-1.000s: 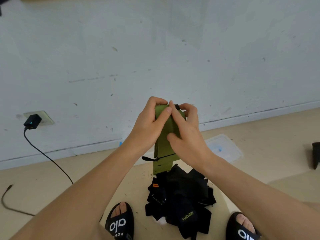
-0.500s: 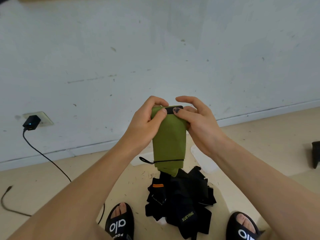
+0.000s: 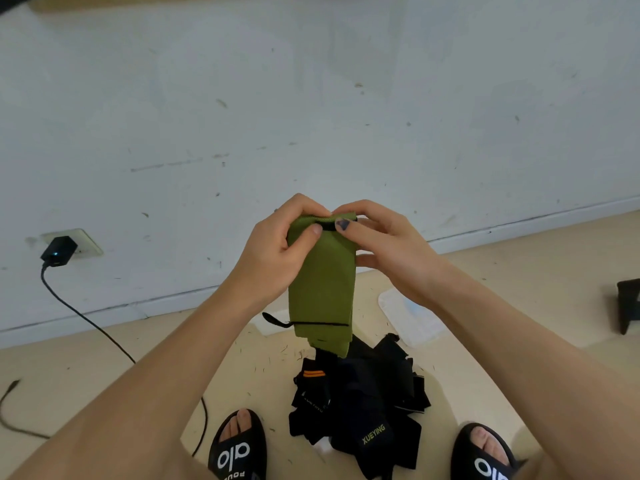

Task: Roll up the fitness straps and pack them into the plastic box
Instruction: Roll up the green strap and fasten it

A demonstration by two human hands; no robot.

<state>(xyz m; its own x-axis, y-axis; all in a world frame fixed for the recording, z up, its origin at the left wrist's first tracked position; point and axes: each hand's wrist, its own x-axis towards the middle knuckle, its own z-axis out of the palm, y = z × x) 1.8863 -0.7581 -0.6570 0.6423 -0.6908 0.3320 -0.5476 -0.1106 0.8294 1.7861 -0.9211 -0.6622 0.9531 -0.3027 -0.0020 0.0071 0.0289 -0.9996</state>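
Note:
I hold a green fitness strap [image 3: 322, 289] upright in front of me, its lower end hanging free with a thin black cord and loop across it. My left hand [image 3: 277, 258] pinches its top left edge. My right hand [image 3: 384, 247] pinches the top right edge, thumb on the black trim. Below them a pile of black straps [image 3: 360, 407] lies on the floor between my feet. A clear plastic box piece [image 3: 408, 317] lies on the floor behind my right forearm, partly hidden.
A white wall rises close ahead. A black charger [image 3: 57, 251] sits in a wall socket at left, its cable [image 3: 93, 327] trailing over the floor. My two black slippers [image 3: 237, 448] flank the pile. A dark object [image 3: 628, 306] stands at the right edge.
The green strap has been spread flat and now hangs longer. My right hand moved from pressing its middle up to the top edge, beside my left.

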